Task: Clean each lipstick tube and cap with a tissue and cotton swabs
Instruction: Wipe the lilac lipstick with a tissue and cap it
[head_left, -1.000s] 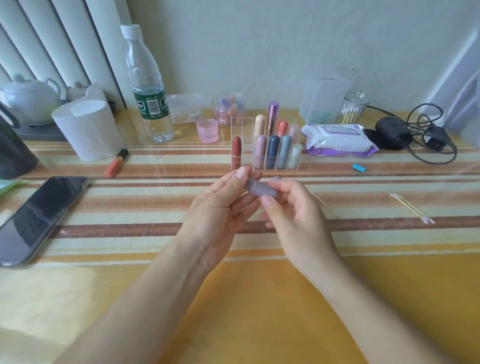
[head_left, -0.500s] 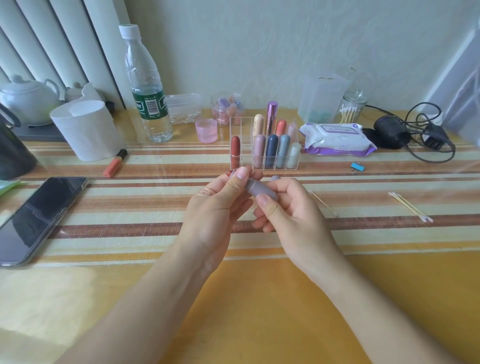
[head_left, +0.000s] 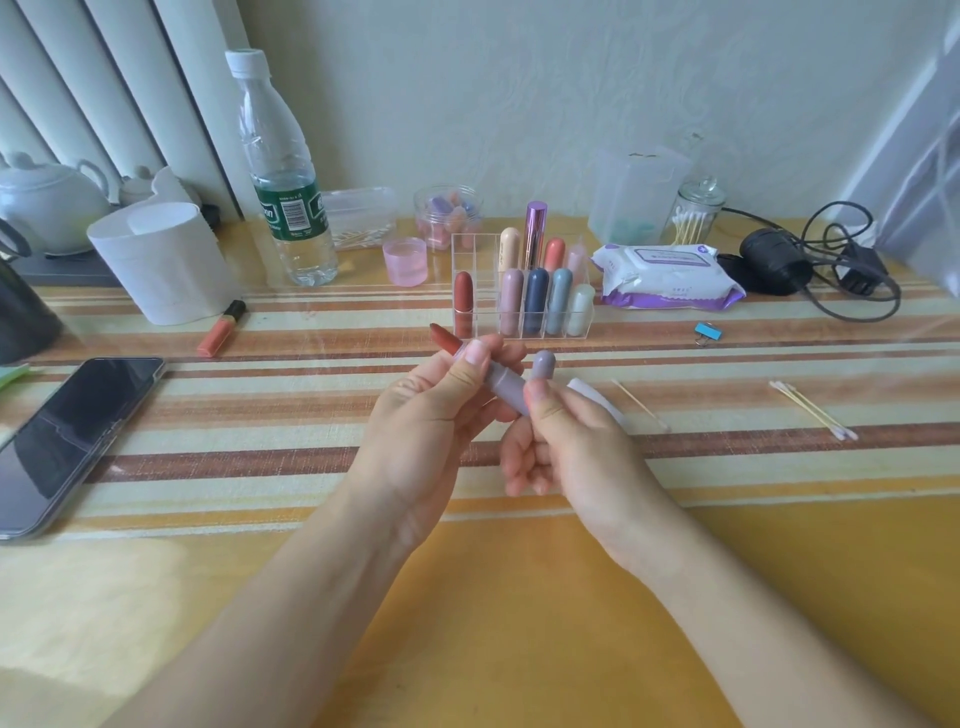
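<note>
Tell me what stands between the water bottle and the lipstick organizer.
A small pink cup, between the water bottle and lipstick organizer; the head view shows it.

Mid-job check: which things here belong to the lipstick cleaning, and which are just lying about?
Job: lipstick tube in left hand; cap in right hand; cotton swabs; organizer of lipsticks; wipes pack.
Lying about: phone; water bottle; binder clip; charger; teapot.

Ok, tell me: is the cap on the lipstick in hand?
No: the right hand holds the cap off, and the lipstick in the left hand shows its bare red tip.
</note>
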